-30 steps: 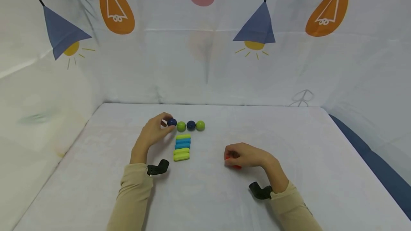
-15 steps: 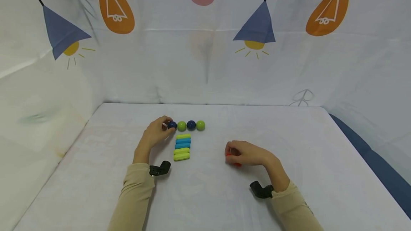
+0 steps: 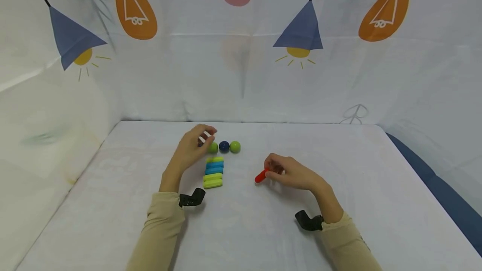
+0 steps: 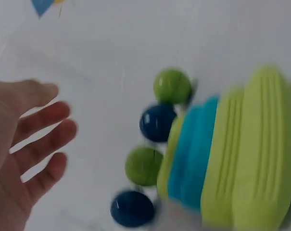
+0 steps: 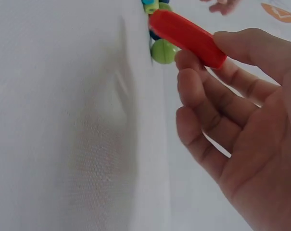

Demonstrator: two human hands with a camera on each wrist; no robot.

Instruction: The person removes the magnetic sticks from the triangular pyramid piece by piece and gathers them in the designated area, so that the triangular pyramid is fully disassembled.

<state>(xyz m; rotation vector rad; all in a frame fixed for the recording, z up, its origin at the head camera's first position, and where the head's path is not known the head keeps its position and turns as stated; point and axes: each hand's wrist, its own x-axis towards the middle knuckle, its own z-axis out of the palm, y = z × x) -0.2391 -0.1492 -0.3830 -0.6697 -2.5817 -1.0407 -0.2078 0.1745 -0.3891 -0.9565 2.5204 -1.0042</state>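
Observation:
My left hand point(image 3: 192, 147) hovers with relaxed fingers over the left end of a row of balls, holding nothing. In the left wrist view the row shows a navy ball point(image 4: 132, 209), a green ball point(image 4: 144, 166), another navy ball point(image 4: 158, 122) and another green ball point(image 4: 172, 85). Between thumb and fingers, my right hand point(image 3: 295, 172) pinches a short red rounded stick point(image 5: 188, 37), tilted above the table. Beside the balls lies a stack-like column of sticks, with ridged yellow-green sticks point(image 4: 263, 149) and blue sticks point(image 4: 196, 149) side by side.
A white cloth covers the table point(image 3: 241, 229). Behind it hangs a white curtain point(image 3: 211, 78) printed with lamps and bulbs. Each wrist carries a black camera mount, such as the right mount point(image 3: 308, 221). Something dark blue point(image 3: 425, 175) shows past the right table edge.
My left hand has let go of the leftmost navy ball and risen away from it. My right hand has lifted slightly, and the red stick now points out left from the fingers.

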